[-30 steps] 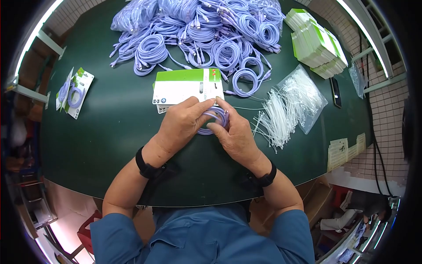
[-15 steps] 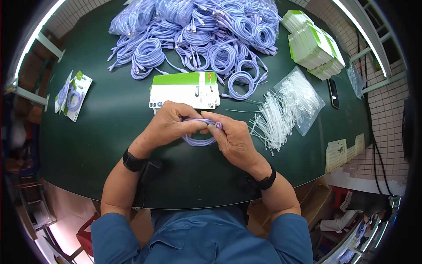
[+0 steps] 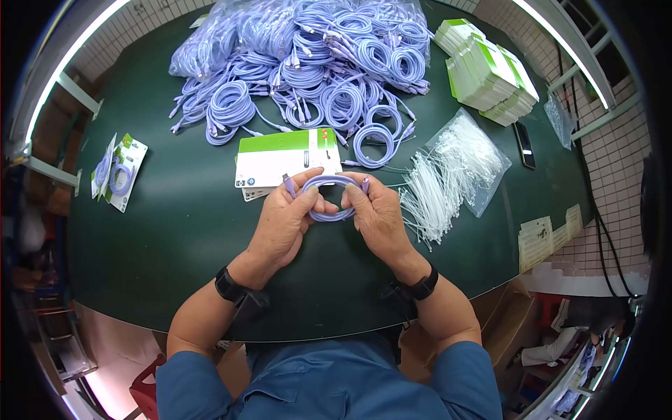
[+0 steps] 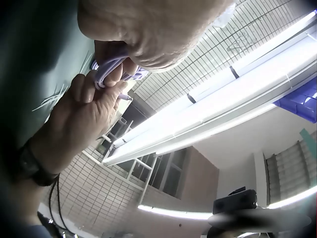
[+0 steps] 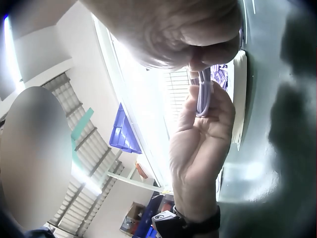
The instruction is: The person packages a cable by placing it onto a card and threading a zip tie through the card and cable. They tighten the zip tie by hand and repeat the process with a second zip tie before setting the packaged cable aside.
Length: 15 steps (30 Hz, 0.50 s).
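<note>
A coiled lilac cable [image 3: 331, 216] is held between both hands near the middle of the table. The left hand [image 3: 280, 220] pinches the coil's left side, with one plug [image 3: 288, 183] sticking up beside its thumb. Gripping the right side, the right hand [image 3: 380, 218] has the other plug [image 3: 365, 185] at its fingertips. In the left wrist view the right hand [image 4: 74, 119] pinches the coil [image 4: 110, 69]. The left hand [image 5: 202, 144] shows in the right wrist view, fingers round the cable [image 5: 203, 94]. Behind the hands lie green and white cards [image 3: 273, 155].
Many coiled cables [image 3: 343, 56] are heaped at the back. White ties [image 3: 434, 196] spill from a clear bag [image 3: 483, 157] at right, near a phone [image 3: 524, 145] and stacked cards [image 3: 483, 73]. Two carded cables [image 3: 124, 171] lie at left.
The hands have moved apart along the coil, which is now a rounder ring between them. A plug has come into view at the left hand.
</note>
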Available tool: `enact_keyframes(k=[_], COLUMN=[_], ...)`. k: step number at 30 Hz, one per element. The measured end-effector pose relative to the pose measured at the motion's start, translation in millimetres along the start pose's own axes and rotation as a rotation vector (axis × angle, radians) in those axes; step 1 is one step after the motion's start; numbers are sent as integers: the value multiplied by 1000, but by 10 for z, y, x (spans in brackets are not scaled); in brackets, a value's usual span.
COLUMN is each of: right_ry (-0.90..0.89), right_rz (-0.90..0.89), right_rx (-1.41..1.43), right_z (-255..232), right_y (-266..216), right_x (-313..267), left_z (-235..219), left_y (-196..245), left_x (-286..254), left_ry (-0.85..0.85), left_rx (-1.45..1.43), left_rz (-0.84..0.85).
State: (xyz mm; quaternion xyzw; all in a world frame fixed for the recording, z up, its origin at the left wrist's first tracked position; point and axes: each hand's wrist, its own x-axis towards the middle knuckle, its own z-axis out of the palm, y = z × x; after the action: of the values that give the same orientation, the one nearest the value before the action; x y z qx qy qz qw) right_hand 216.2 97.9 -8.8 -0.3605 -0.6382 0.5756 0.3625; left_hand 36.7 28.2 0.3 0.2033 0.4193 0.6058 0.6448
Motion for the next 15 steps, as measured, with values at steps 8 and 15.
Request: enact_keyframes(k=[8,15], right_ry=[-145,-393], right_rz=[192,408], right_rx=[200,611], right_z=[-40,-94], right_y=[-6,-7], right_x=[14,26], left_z=[-41,-253], left_y=[-45,47], left_x=[6,45], left_ry=[-77,-145], left_rx=[-180,-408], left_rz=[34,-172])
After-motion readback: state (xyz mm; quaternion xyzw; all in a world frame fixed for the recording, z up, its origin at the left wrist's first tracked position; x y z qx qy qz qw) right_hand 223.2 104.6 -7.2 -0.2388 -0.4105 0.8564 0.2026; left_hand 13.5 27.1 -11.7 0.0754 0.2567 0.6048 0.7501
